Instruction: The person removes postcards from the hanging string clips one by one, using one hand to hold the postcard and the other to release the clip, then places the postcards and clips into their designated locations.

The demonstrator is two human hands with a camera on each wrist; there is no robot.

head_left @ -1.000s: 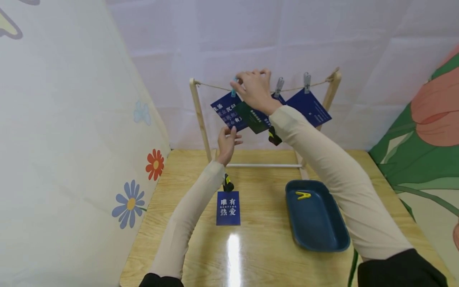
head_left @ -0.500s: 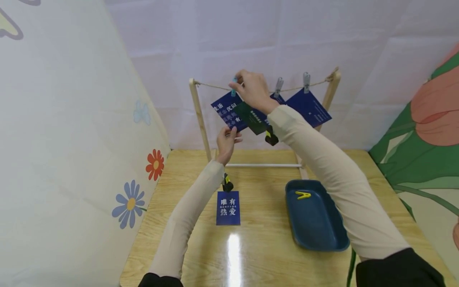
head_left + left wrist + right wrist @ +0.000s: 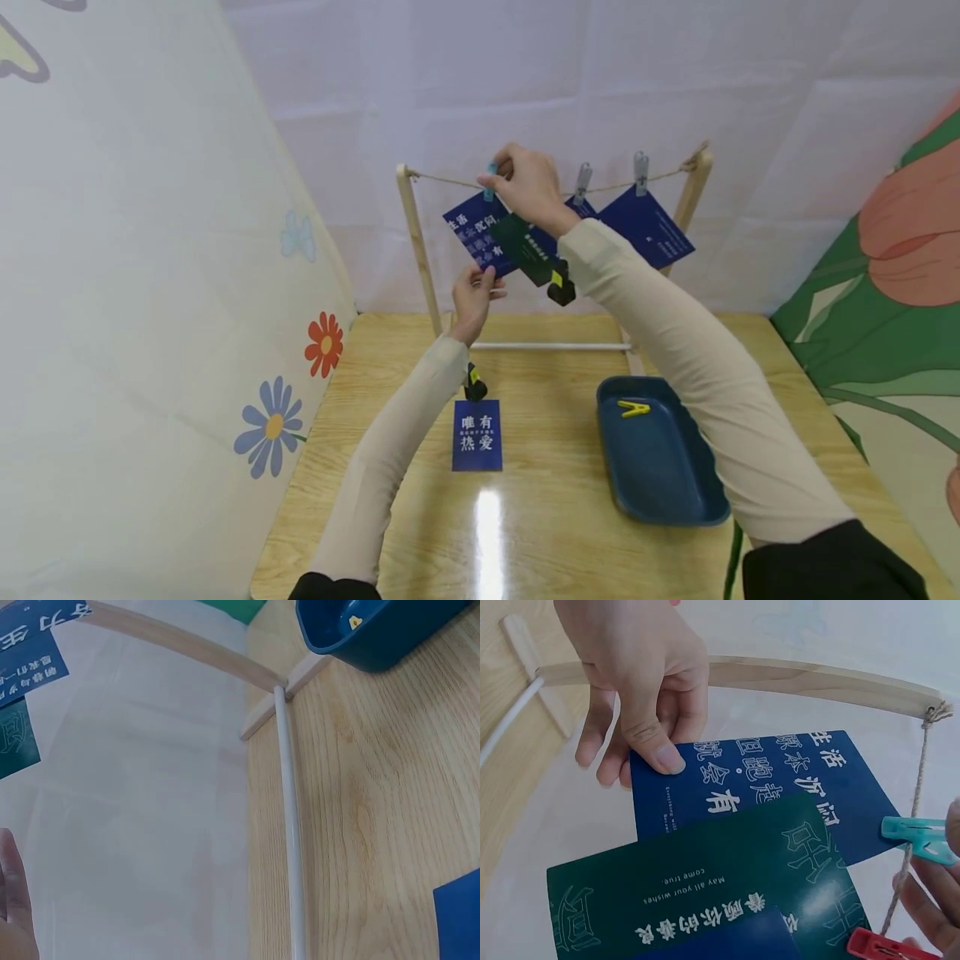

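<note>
In the head view, my left hand pinches the lower corner of a blue card with white characters, thumb in front. My right hand holds a teal clothespin between thumb and fingers at the card's upper corner. The right wrist view shows this clothespin over the string at the card's corner. A green card overlaps the blue one, with a red clothespin at its corner. The left wrist view catches only part of the left hand.
The wooden frame carries the string. Two grey clothespins hold more blue cards further right. On the table are another blue card and a blue tray holding a yellow clothespin.
My right hand has shifted slightly left and its raised fingers have curled down by the teal clothespin. The green card has swung down slightly. The left hand has barely moved.
</note>
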